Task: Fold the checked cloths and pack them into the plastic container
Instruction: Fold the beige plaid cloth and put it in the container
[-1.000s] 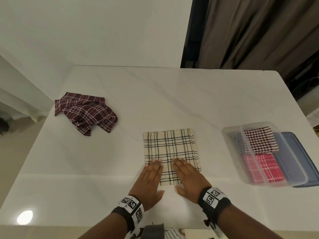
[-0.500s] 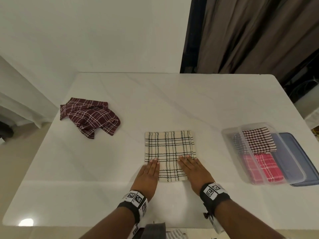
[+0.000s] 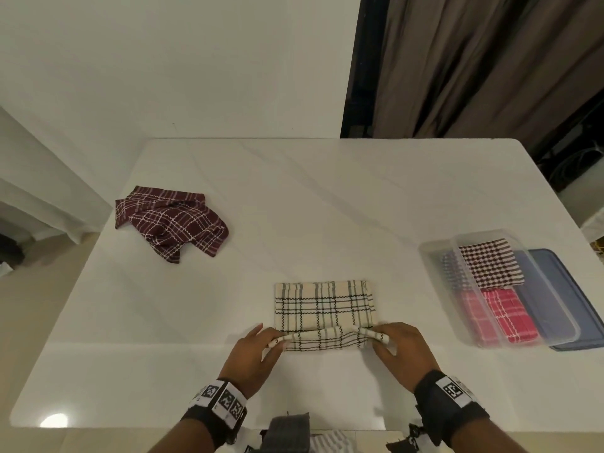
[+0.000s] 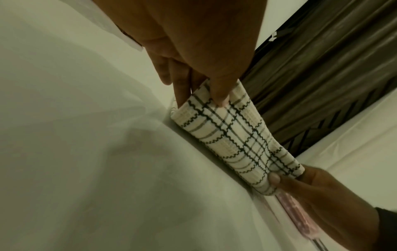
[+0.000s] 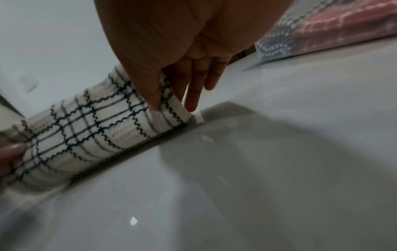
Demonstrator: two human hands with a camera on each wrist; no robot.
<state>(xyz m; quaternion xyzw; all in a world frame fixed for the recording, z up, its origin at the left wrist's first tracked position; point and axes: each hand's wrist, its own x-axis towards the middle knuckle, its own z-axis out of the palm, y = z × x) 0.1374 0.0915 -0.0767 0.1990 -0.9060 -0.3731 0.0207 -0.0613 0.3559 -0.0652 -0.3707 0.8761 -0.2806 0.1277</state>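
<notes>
A cream cloth with black checks (image 3: 323,308) lies on the white table (image 3: 327,207) near its front edge. Its near edge is lifted and curled toward the far side. My left hand (image 3: 274,343) pinches the near left corner, thumb on top of the cream cloth (image 4: 232,135). My right hand (image 3: 380,340) pinches the near right corner of the cream cloth (image 5: 96,129) the same way. A crumpled maroon checked cloth (image 3: 170,227) sits at the left. The clear plastic container (image 3: 438,256) at the right holds a folded dark-red checked cloth (image 3: 490,263) and a folded pink cloth (image 3: 503,315).
A blue lid (image 3: 565,308) lies under and beside the container near the table's right edge. A white wall and brown curtain (image 3: 474,60) stand behind the table. Some grey fabric (image 3: 289,433) shows just below the front edge.
Both hands were flat on the cream cloth's near part. They slid out to its near corners, took hold of them and lifted the near edge.
</notes>
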